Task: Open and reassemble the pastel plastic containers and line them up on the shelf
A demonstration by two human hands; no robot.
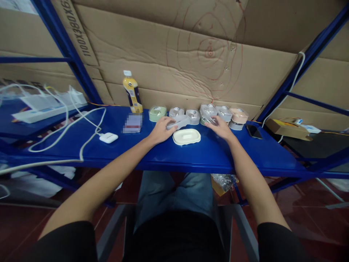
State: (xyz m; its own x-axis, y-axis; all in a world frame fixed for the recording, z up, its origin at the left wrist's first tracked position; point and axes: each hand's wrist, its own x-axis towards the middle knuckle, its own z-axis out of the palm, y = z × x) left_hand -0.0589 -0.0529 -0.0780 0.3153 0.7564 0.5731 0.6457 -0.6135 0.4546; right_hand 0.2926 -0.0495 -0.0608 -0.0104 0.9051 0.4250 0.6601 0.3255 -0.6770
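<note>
My left hand (161, 130) is closed on a pale grey translucent plastic piece (179, 121) with a curved edge, held tilted above the table. My right hand (221, 128) pinches a clear plastic lid (210, 119) in front of the stacked boxes; its outline is partly lost against them. Between the hands, a cream oval plastic tray (187, 136) with a raised middle lies on the table. Behind stand several small rounded boxes with clear tops: a green box (158, 114) at left, grey ones (192, 116) in the middle and a peach box (239, 115) stacked at right.
A blue table (174, 158) backs onto a cardboard wall (152, 47). Left are a drink bottle (132, 92), a blurred-out packet (132, 123), a white earphone case (108, 137) and white cables (81, 145). A phone (254, 131) and an open carton (289, 130) lie right.
</note>
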